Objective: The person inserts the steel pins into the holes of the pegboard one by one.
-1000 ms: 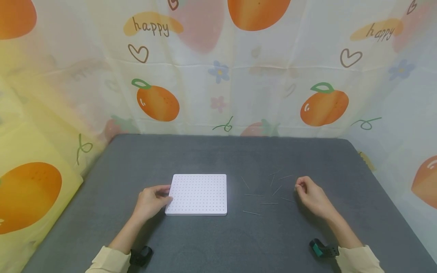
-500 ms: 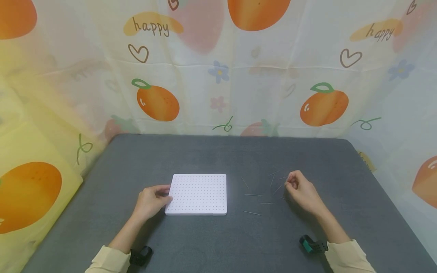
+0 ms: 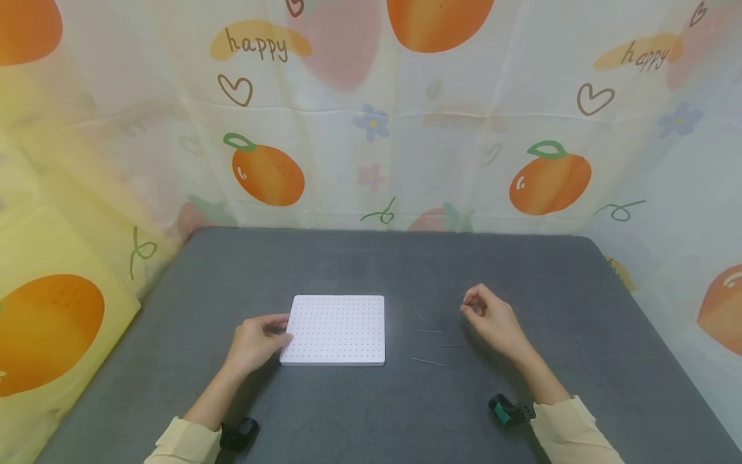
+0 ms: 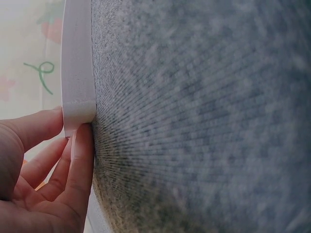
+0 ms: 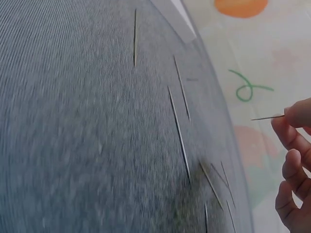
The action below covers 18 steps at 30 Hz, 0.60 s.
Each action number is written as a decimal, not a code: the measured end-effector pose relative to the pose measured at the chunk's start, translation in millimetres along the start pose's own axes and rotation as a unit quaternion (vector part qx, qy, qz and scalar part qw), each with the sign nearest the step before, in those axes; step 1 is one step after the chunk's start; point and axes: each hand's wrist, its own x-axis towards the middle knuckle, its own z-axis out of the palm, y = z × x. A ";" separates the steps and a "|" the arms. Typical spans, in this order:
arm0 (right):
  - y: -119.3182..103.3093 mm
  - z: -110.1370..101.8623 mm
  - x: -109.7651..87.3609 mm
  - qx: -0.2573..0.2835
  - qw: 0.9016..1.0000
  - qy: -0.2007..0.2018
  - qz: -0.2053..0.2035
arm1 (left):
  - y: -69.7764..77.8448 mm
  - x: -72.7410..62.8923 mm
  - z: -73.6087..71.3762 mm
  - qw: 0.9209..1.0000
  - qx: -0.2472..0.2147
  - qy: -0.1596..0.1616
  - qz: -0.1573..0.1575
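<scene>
A white board dotted with rows of small holes (image 3: 336, 330) lies flat on the dark grey table. My left hand (image 3: 254, 345) holds its left edge; in the left wrist view the thumb (image 4: 43, 127) and fingertips touch the board's pale corner (image 4: 79, 112). Right of the board, above the table, my right hand (image 3: 496, 322) pinches a thin needle (image 5: 267, 118) between thumb and forefinger, its tip sticking out. Several more needles lie loose on the cloth, among them one (image 3: 429, 331) near the board and another (image 5: 180, 133) in the right wrist view.
The grey table (image 3: 359, 412) ends at the back against a curtain (image 3: 440, 148) printed with oranges and the word "happy". Black straps with devices sit on both wrists, one (image 3: 239, 435) at the left sleeve. My right hand covers some of the loose needles in the head view.
My right hand has moved left and slightly away from me, over the scattered needles and closer to the board. The left hand and the board have stayed in place.
</scene>
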 end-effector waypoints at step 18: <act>-38.4 26.6 13.8 0.046 0.998 -0.019 -0.034 | 1.0 -1.3 -0.2 1.000 -0.003 -0.006 -0.003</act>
